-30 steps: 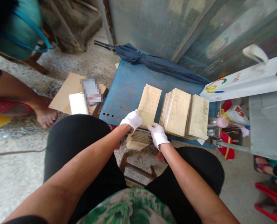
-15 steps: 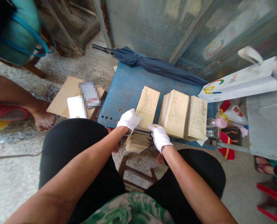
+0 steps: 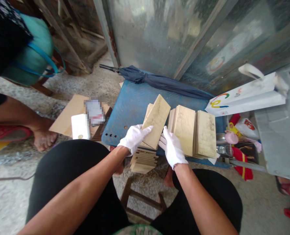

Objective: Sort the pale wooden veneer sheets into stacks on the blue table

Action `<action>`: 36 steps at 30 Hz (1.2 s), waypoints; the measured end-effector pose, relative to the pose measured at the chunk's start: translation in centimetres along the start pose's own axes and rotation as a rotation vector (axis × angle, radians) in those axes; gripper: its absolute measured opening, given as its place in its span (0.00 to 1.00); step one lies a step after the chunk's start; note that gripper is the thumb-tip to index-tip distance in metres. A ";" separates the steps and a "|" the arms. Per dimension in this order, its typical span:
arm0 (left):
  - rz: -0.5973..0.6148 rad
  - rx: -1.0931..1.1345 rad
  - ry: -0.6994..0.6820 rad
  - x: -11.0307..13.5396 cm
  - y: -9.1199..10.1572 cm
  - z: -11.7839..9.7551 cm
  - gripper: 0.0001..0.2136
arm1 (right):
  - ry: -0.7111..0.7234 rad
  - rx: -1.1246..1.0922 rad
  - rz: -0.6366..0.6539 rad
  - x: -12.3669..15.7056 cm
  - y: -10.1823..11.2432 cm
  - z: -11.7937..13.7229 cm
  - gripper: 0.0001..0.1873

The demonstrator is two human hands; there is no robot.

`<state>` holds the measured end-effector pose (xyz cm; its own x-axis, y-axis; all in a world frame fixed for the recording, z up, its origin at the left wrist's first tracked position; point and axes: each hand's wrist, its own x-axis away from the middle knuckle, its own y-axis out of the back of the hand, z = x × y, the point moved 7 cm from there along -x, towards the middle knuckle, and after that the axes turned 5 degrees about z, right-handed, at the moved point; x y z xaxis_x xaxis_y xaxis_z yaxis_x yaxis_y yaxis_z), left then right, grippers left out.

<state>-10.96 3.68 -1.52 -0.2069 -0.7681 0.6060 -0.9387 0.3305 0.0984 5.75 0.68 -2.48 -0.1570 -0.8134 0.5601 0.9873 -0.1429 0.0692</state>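
Note:
Both my hands wear white gloves. My left hand [image 3: 132, 139] grips the near end of a pale, stained rectangular board [image 3: 156, 121], which is tilted up off a small stack on the blue table [image 3: 132, 101]. My right hand [image 3: 173, 150] is beside the board's right edge, fingers spread and touching it. A larger stack of the same boards [image 3: 193, 133] lies just to the right. More boards [image 3: 144, 160] are piled lower, under the table's near edge.
A folded dark umbrella [image 3: 159, 81] lies along the table's far edge. A white paper bag [image 3: 247, 96] is at right. Cardboard and a white box [image 3: 80, 126] lie on the floor at left, near another person's foot [image 3: 43, 138]. A wooden stool [image 3: 142, 202] stands between my knees.
The top board has been lifted and tilted up from its stack by my left hand. My right hand has opened and moved to the board's right edge.

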 end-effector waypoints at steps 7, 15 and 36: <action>-0.118 -0.456 -0.317 2.0 -0.6 -2.5 0.19 | -0.030 -0.256 -0.143 0.5 3.2 5.4 0.31; 0.077 -0.865 -0.576 3.4 -3.0 -3.8 0.20 | 0.093 -0.459 -0.187 0.5 6.6 6.7 0.29; 0.289 -0.727 -0.634 5.0 -4.3 -4.9 0.19 | 0.268 -0.324 -0.297 4.3 10.0 9.7 0.23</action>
<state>-6.57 1.12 4.93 -0.7071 -0.6860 0.1718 -0.4770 0.6420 0.6003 15.13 1.21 8.67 -0.4720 -0.8212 0.3207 0.8478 -0.5226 -0.0901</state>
